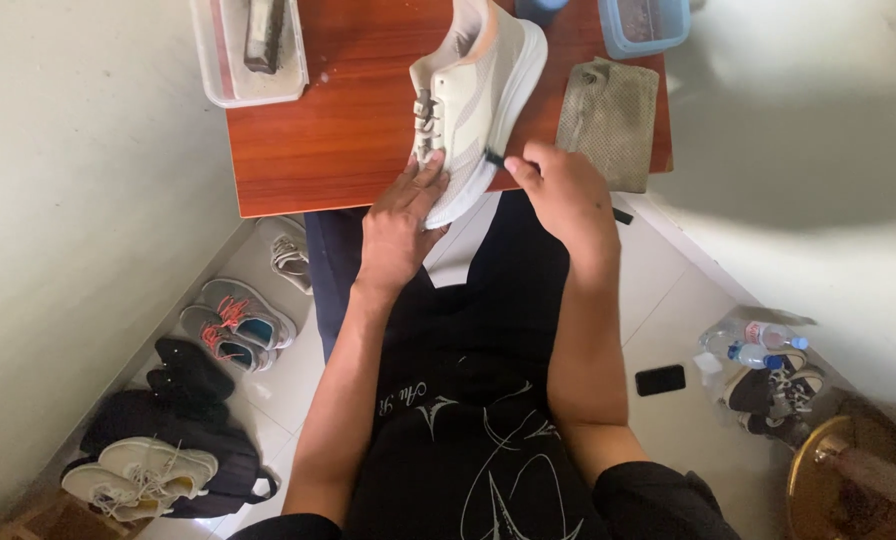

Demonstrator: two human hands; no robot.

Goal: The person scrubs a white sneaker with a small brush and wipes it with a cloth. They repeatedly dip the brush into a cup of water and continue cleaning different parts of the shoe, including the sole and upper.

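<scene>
A pale beige sneaker (pixel 478 100) lies on its side across the near edge of a reddish wooden table (pixel 338 130), its toe hanging over the edge. My left hand (pixel 400 222) presses against the toe and the lower laces. My right hand (pixel 566 192) is closed around a small dark tool, seemingly a brush, whose tip touches the sneaker's side near the sole.
On the table sit a grey-green cloth (pixel 610 120), a clear tray (pixel 248 50) holding a dark block, and a blue container (pixel 646 25). Pairs of shoes (pixel 238 325) and a dark bag (pixel 183 440) line the floor at left. A phone (pixel 660 380) and bottles (pixel 753 340) lie at right.
</scene>
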